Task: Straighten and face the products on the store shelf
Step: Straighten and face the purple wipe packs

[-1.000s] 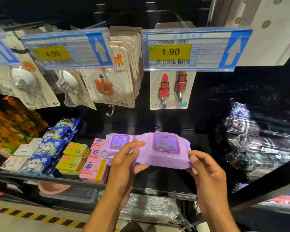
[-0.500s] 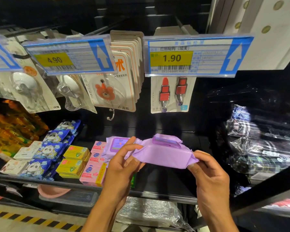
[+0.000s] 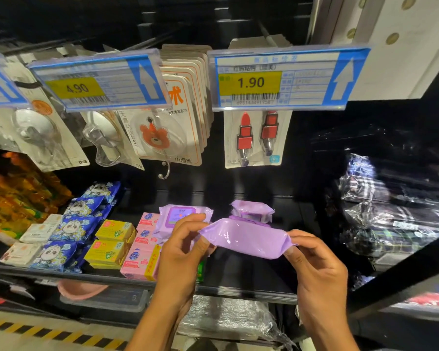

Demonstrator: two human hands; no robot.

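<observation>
**Head view: wipes pack tipped flat**

Above the shelf (image 3: 251, 291), the purple wipes pack (image 3: 246, 238) has rolled from label-facing to edge-on, likely ready to be laid down. Left hand (image 3: 180, 252) and right hand (image 3: 319, 269) pinch its crimped ends.

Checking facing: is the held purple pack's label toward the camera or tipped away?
Tipped away: the purple pack shows the camera its plain side.
</observation>
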